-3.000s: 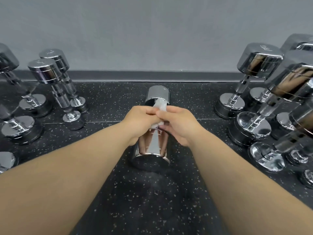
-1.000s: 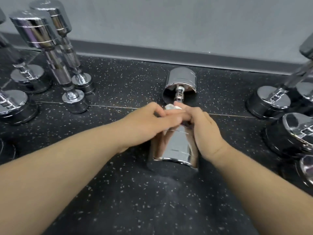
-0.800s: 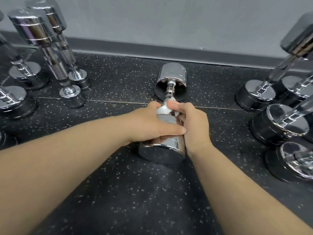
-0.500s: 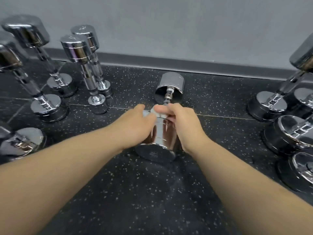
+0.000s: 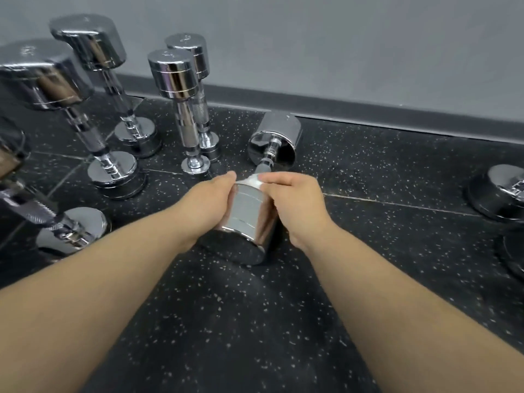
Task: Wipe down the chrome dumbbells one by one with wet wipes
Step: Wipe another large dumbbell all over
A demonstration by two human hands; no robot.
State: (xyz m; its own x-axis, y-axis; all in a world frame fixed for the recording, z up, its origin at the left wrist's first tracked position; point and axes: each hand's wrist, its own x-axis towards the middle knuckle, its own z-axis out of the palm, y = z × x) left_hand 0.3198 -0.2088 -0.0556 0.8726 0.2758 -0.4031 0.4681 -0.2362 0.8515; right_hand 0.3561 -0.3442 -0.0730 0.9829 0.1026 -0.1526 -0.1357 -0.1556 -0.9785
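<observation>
We have the dumbbell (image 5: 249, 219) lying on the floor (image 5: 255, 321), handle toward the wall (image 5: 340, 38). Our left hand (image 5: 208, 207) has its fingers curled round the near head. Our right hand (image 5: 296, 205) fingers clamp the wet wipe (image 5: 253, 180) on that head's far rim.

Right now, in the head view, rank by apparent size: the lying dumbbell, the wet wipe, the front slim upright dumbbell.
1. lying dumbbell, though it is nearest the camera, which flatters it.
2. front slim upright dumbbell.
3. wet wipe, mostly covered by the right hand.
</observation>
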